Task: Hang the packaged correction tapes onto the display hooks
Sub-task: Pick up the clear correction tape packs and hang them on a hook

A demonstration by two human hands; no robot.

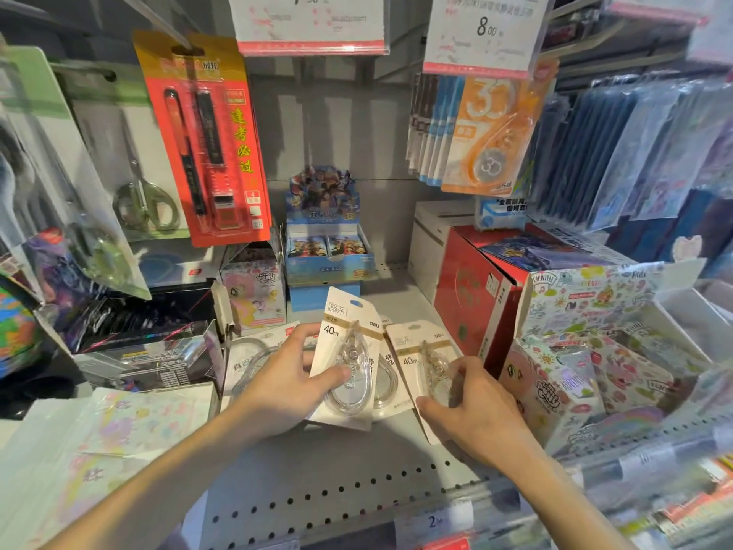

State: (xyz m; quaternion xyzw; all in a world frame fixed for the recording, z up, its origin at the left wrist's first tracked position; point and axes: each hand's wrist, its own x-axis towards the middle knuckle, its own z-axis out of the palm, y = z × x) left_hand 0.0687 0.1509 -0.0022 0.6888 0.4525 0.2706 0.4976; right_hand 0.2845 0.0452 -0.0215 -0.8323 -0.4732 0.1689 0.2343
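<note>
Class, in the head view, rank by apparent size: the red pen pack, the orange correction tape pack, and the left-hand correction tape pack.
1. red pen pack
2. orange correction tape pack and left-hand correction tape pack: look alike; nearness makes ranking unsure.

A grey metal shelf, perforated with rows of holes near its front edge, runs out from a plain grey back panel. Two price placards hang along the top edge. Lighting is even, indoor.
</note>
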